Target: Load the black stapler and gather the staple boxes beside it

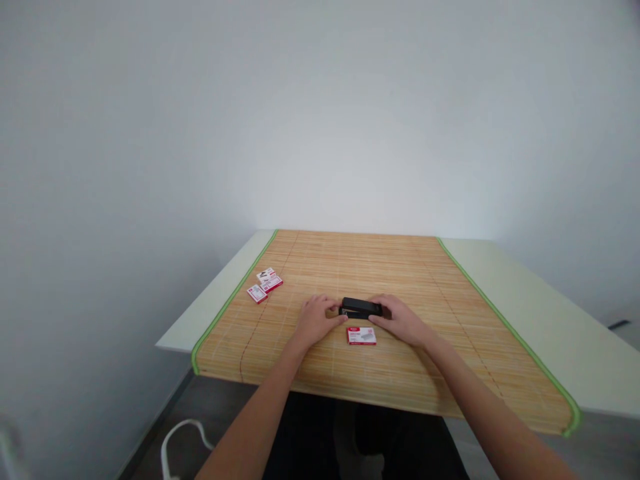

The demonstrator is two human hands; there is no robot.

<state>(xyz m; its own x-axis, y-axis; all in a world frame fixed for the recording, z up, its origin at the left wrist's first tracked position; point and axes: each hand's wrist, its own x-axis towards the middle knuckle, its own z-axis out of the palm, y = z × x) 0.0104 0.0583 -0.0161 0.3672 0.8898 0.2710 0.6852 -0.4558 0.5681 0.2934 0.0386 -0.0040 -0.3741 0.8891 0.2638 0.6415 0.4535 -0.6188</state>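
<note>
The black stapler lies near the middle of the front edge of the bamboo mat, between the person's two hands. The right hand has its thumb and fingers narrowed around the stapler's right end; the left hand brings thumb and forefinger to the other end (whether they grip it or merely touch, I cannot tell). A red-and-white box sits just beside the stapler, closer to that front edge, while three small boxes cluster near the mat's left edge.
</note>
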